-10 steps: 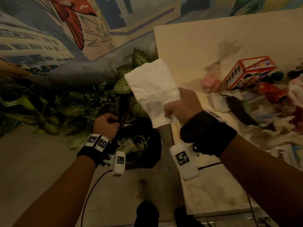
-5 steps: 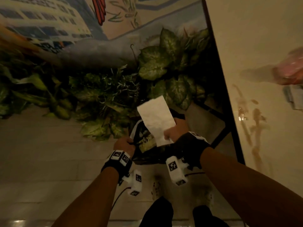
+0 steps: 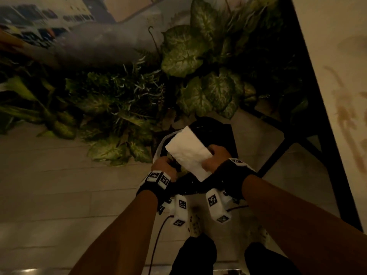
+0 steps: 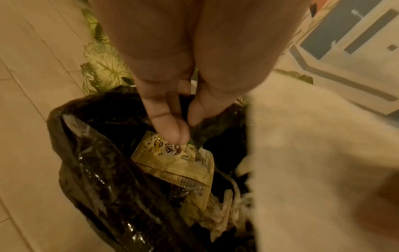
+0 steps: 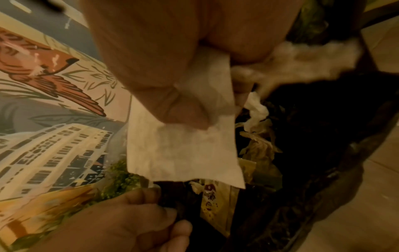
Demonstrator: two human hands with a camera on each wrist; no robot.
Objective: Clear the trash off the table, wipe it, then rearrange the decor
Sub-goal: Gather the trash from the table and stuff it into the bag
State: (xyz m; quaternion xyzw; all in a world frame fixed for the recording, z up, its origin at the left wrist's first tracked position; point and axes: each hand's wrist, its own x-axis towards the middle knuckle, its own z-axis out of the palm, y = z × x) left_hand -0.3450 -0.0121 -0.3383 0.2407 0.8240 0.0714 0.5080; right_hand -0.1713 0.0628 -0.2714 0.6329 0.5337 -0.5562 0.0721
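A black trash bag (image 3: 222, 133) (image 4: 103, 179) (image 5: 323, 136) stands open on the floor beside the table. My left hand (image 3: 163, 167) (image 4: 181, 122) pinches the bag's rim and holds it open. My right hand (image 3: 213, 157) (image 5: 183, 105) grips a white paper napkin (image 3: 188, 151) (image 5: 183, 150) (image 4: 313, 153) just above the bag's mouth. Inside the bag lie a yellow snack wrapper (image 4: 175, 162) (image 5: 218, 201) and crumpled tissue (image 4: 222, 208) (image 5: 257, 110).
The pale table top (image 3: 341, 96) with brown smears runs along the right, on a black metal frame (image 3: 309, 120). Leafy green plants (image 3: 188, 62) crowd the floor behind the bag. A painted mural (image 5: 54, 102) covers the wall. My shoes show below on the tiled floor (image 3: 59, 185).
My view has swung from the littered table down to the floor. My right hand has carried the napkin down and left over the bag's mouth, while the left hand keeps hold of the rim.
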